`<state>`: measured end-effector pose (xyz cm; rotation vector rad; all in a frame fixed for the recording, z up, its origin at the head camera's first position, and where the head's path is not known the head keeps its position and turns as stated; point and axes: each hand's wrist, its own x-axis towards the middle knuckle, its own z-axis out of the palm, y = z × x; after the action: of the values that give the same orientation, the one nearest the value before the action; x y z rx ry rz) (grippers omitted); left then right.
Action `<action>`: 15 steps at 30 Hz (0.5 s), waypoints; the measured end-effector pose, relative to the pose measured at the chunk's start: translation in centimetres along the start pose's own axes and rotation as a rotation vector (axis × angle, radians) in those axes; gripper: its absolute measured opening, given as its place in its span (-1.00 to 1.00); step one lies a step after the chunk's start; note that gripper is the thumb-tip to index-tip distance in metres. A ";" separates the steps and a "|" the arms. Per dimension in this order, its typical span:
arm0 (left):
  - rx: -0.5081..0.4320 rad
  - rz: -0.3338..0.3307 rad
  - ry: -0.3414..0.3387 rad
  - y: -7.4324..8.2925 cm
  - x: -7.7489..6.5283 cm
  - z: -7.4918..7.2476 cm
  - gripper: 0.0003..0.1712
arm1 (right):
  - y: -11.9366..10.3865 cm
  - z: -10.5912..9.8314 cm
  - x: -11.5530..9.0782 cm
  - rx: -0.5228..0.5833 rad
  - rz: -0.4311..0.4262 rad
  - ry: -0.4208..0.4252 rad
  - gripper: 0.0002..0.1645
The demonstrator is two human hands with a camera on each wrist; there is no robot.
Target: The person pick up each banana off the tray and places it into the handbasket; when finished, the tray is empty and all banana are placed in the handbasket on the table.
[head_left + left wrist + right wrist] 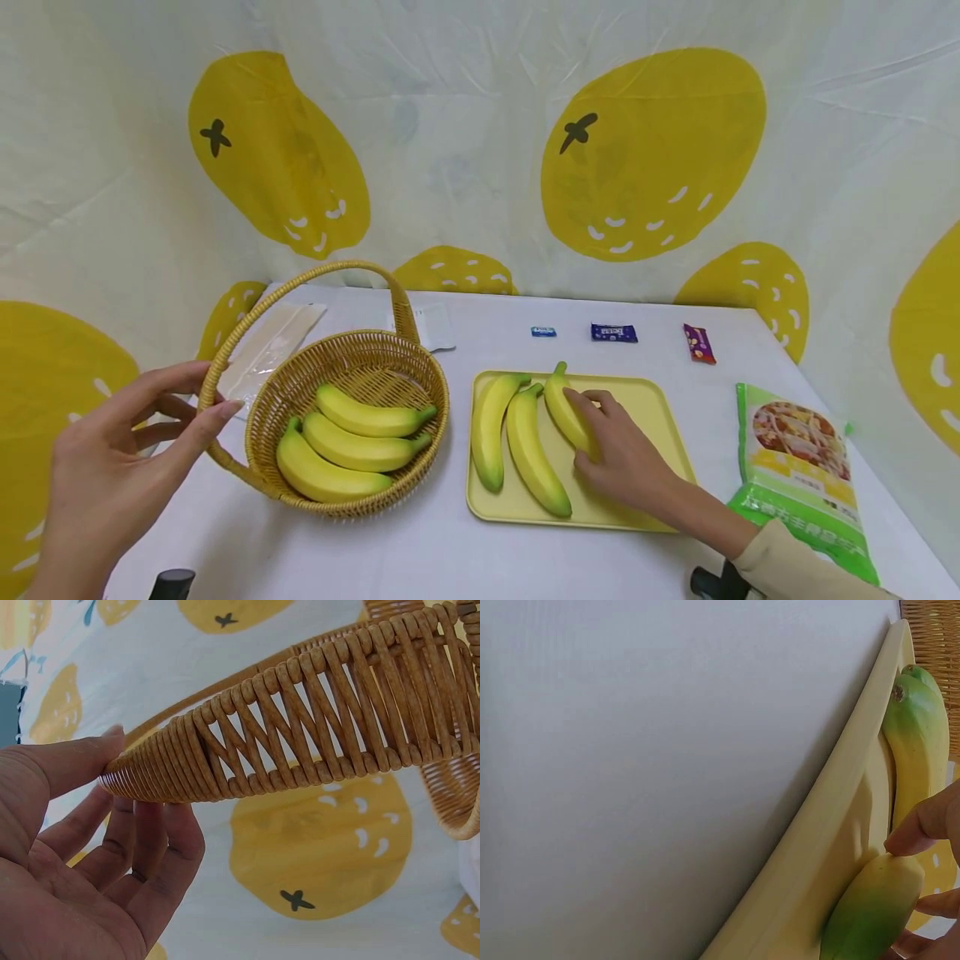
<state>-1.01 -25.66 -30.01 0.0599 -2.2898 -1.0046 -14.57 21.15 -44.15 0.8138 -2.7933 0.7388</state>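
Note:
My left hand (123,467) pinches the handle of a wicker basket (258,417) between thumb and fingers; the left wrist view shows the woven handle (300,712) up close. The basket tips a little toward me, and several bananas (367,450) lie side by side in it. At the right, my right hand (622,450) grips a banana (566,412) on a yellow tray (652,408), thumb on one side and fingers on the other. Two more bananas (534,454) lie on the tray to its left. In the right wrist view the gripped banana's green end (866,919) points down past the fingers.
Behind the tray lie a small blue packet (543,332), a dark blue wrapper (613,333) and a purple wrapper (699,343). A green food bag (802,475) is at the right edge. Flat packages (273,342) lie behind the basket. A patterned curtain (465,150) backs the table.

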 end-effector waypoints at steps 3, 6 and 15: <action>0.007 -0.003 -0.002 0.0 0.0 0.0 -0.39 | 0.4 0.0 0.1 0.010 0.001 -0.004 -0.04; 0.013 -0.004 -0.003 0.0 0.0 -0.1 -0.40 | 0.7 0.0 0.2 0.017 0.016 -0.016 -0.04; 0.003 -0.003 -0.001 0.0 0.1 0.0 -0.41 | 1.2 -0.1 0.2 0.046 0.013 0.011 -0.11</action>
<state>-1.05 -25.69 -29.99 0.0635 -2.2930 -1.0032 -15.36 22.01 -44.57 0.7984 -2.7842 0.8102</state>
